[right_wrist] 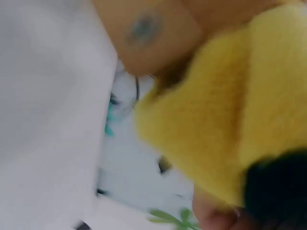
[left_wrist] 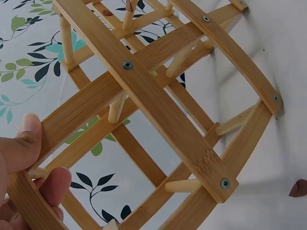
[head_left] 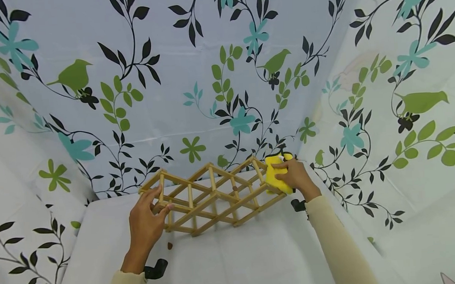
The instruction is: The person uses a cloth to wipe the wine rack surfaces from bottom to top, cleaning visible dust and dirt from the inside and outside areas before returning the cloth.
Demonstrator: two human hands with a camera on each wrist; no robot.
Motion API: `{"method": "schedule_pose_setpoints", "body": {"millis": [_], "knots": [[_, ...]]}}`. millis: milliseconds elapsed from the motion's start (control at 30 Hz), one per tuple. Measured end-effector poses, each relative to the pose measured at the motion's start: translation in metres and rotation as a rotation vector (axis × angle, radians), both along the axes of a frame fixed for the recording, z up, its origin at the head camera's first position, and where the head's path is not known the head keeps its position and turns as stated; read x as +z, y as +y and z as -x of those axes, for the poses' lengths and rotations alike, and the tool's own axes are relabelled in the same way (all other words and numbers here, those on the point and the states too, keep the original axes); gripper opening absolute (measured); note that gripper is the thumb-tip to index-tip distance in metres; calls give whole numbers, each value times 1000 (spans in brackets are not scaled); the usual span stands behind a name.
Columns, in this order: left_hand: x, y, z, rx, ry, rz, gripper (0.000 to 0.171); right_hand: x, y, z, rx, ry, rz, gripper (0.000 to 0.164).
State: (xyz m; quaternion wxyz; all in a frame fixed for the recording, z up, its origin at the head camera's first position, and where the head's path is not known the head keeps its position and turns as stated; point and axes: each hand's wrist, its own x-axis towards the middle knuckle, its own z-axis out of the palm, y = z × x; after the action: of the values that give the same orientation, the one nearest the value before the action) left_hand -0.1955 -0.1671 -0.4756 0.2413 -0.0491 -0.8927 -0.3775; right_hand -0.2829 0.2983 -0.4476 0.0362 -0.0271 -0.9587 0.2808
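Note:
An expandable wooden lattice rack [head_left: 214, 195] of flat slats and round dowels stands on the white table. Metal rivets join its slats in the left wrist view. My left hand [head_left: 147, 217] grips its left end, with the thumb and fingers [left_wrist: 55, 187] around a slat. In my right hand [head_left: 295, 177] is a yellow cloth [head_left: 275, 173] with dark edging, held against the rack's right end. The right wrist view is blurred; there the cloth [right_wrist: 206, 110] lies against a slat end [right_wrist: 148, 36], and only a little of the hand shows below it.
A small brown piece [head_left: 169, 245] lies on the white tabletop [head_left: 233, 264] in front of the rack's left end. Behind the table hangs a leaf-and-bird patterned sheet [head_left: 164, 98], with more patterned sheeting at both sides.

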Motion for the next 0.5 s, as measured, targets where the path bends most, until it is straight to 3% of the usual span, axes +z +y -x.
{"method": "schedule_pose_setpoints", "body": {"millis": [67,133,233,300,367,500], "knots": [[1,0,0,0,5,2,70,4,-3,-3,-19,63,-77,42],[1,0,0,-2,7,2,70,12,-9,-5,-54,215,-60,40],[1,0,0,-3,8,0,70,25,-25,-6,-20,437,142,38],[1,0,0,0,11,0,70,31,-36,-3,41,490,260,39],[1,1,-1,5,14,-2,70,34,-43,0,111,421,301,40],[1,4,-1,5,9,-7,71,42,-38,3,249,154,202,41]]}}
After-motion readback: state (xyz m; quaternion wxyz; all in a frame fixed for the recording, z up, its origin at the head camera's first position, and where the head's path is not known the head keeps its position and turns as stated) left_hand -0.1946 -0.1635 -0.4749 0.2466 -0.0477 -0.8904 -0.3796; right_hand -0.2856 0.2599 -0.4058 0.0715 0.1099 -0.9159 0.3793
